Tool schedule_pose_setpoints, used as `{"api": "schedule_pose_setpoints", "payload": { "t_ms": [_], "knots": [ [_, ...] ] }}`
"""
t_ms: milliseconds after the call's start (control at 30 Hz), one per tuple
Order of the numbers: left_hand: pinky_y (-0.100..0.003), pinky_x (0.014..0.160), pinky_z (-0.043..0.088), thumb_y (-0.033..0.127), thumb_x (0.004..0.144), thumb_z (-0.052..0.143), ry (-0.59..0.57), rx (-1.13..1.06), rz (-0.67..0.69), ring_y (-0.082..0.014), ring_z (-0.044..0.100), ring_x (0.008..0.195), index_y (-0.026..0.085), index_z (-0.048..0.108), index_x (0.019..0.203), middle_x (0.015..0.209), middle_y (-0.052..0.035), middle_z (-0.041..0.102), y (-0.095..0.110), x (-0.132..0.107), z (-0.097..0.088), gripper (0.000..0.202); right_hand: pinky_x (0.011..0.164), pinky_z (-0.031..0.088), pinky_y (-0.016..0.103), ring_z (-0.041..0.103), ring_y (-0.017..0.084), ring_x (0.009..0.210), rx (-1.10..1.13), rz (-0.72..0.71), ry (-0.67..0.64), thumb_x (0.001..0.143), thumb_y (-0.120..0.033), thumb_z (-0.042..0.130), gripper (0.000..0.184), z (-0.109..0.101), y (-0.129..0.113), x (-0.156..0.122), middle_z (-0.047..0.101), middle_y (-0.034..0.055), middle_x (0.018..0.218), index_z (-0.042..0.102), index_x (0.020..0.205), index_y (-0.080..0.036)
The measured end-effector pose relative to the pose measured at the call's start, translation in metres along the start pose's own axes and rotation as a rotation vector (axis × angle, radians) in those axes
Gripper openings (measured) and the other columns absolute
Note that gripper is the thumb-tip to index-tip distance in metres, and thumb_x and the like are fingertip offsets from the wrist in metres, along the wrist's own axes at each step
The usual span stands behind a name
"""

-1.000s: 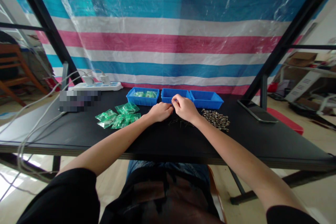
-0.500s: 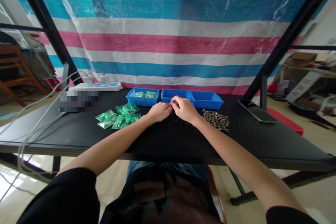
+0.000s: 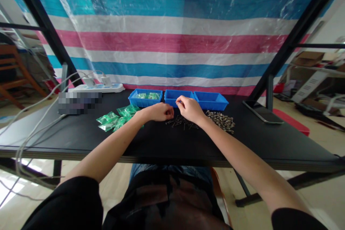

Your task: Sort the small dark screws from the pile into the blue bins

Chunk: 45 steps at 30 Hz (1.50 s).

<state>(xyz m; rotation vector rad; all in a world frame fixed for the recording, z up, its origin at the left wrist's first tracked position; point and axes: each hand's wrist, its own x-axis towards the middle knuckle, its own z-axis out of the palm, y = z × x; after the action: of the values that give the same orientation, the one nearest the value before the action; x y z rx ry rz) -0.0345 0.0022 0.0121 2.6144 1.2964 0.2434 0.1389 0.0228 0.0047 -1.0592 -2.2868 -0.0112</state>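
My left hand (image 3: 161,111) hovers just left of a loose pile of dark screws (image 3: 184,123). Its fingers are curled together, and whatever they may hold is too small to see. Above the same pile, my right hand (image 3: 189,108) makes a pinch in front of the middle blue bin (image 3: 179,94); I cannot make out what is between thumb and fingers. A gap separates the two hands. Small green-printed plastic packets (image 3: 108,119) lie left of my left hand, partly covered by that forearm. To the right of my right hand is a heap of small metal pieces (image 3: 221,121).
The left blue bin (image 3: 145,102) has green packets inside. A third blue bin (image 3: 211,101) stands on the right. A phone (image 3: 262,112) lies farther right. A power strip (image 3: 115,88) with white cables (image 3: 34,124) occupies the left side of the black table (image 3: 167,145).
My hands were together over the screws and have come apart. The left one has moved left, uncovering more of the screw pile, while the right one stays pinched in nearly the same place.
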Motion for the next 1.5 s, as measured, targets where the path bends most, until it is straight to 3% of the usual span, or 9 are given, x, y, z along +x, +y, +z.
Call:
{"api": "schedule_pose_setpoints", "payload": {
  "t_ms": [133,300,400,633,933,1100,1233,1367,1500],
  "knots": [
    [-0.019,0.06,0.04,0.031,0.074,0.055,-0.057,-0.015,-0.031,-0.0124,0.057,0.07,0.016,0.062,0.086,0.08,-0.0023,0.065,-0.001,-0.001,0.0,0.021,0.062,0.034,0.024,0.056,0.015,0.071,-0.007,-0.01,-0.012,0.085,-0.018,0.046,0.014,0.001,-0.001,-0.001,0.064,0.0029,0.079,0.059,0.086,-0.018],
    [-0.019,0.059,0.038,0.017,0.073,0.047,-0.082,0.057,-0.073,-0.0116,0.057,0.066,0.017,0.063,0.084,0.078,-0.0008,0.066,-0.01,0.001,0.002,0.019,0.061,0.033,0.023,0.055,0.014,0.069,0.002,-0.036,-0.048,0.084,-0.018,0.047,0.014,0.004,-0.003,-0.003,0.063,0.0024,0.077,0.061,0.084,-0.018],
    [-0.02,0.059,0.038,0.022,0.074,0.05,-0.09,0.085,-0.129,-0.0126,0.058,0.069,0.017,0.063,0.087,0.081,-0.0017,0.067,-0.011,-0.001,0.0,0.02,0.06,0.032,0.023,0.054,0.014,0.069,0.013,-0.042,-0.076,0.084,-0.02,0.047,0.014,0.005,-0.004,-0.003,0.063,0.0027,0.077,0.061,0.084,-0.018],
    [-0.021,0.061,0.04,0.025,0.074,0.051,-0.247,0.083,-0.24,-0.0152,0.06,0.074,0.015,0.065,0.086,0.084,-0.0045,0.069,-0.006,-0.005,-0.008,0.021,0.058,0.031,0.022,0.053,0.013,0.066,0.028,-0.036,-0.107,0.084,-0.022,0.049,0.013,0.006,-0.005,-0.004,0.063,0.0019,0.075,0.061,0.083,-0.018],
    [-0.02,0.06,0.04,0.027,0.071,0.057,-0.203,0.081,-0.233,-0.015,0.06,0.074,0.015,0.064,0.091,0.086,-0.0037,0.068,-0.005,-0.012,-0.015,0.024,0.058,0.032,0.022,0.054,0.013,0.066,0.032,-0.048,-0.151,0.084,-0.023,0.049,0.013,0.006,-0.007,-0.005,0.063,0.0021,0.076,0.062,0.085,-0.018],
    [-0.02,0.057,0.039,0.022,0.07,0.055,-0.239,0.087,-0.247,-0.0144,0.059,0.068,0.016,0.065,0.079,0.077,-0.0024,0.068,-0.005,-0.016,-0.017,0.015,0.059,0.033,0.022,0.055,0.013,0.068,0.029,-0.051,-0.169,0.084,-0.023,0.05,0.013,0.004,-0.009,-0.005,0.063,0.002,0.077,0.062,0.087,-0.019],
    [-0.02,0.061,0.041,0.015,0.073,0.047,-0.153,0.09,-0.205,-0.0144,0.06,0.074,0.016,0.064,0.084,0.082,-0.0032,0.068,-0.007,-0.013,-0.012,0.02,0.06,0.033,0.023,0.055,0.014,0.069,0.017,-0.053,-0.18,0.085,-0.024,0.05,0.013,0.005,-0.01,-0.005,0.064,0.0023,0.078,0.062,0.089,-0.019],
    [-0.024,0.065,0.042,0.018,0.079,0.043,0.093,0.143,-0.194,-0.0179,0.061,0.079,0.016,0.06,0.09,0.087,-0.006,0.067,-0.009,-0.006,-0.007,0.021,0.059,0.032,0.023,0.056,0.015,0.07,-0.004,-0.051,-0.168,0.084,-0.024,0.05,0.012,0.006,-0.009,-0.005,0.064,0.0025,0.079,0.061,0.087,-0.019],
    [-0.023,0.062,0.042,0.019,0.08,0.044,0.284,0.029,-0.162,-0.015,0.06,0.067,0.015,0.057,0.086,0.073,-0.0029,0.064,-0.007,0.0,-0.002,0.015,0.06,0.032,0.024,0.058,0.017,0.075,-0.026,-0.04,-0.14,0.085,-0.022,0.047,0.013,0.006,-0.008,-0.004,0.065,0.0039,0.081,0.059,0.085,-0.019]
  ]
}}
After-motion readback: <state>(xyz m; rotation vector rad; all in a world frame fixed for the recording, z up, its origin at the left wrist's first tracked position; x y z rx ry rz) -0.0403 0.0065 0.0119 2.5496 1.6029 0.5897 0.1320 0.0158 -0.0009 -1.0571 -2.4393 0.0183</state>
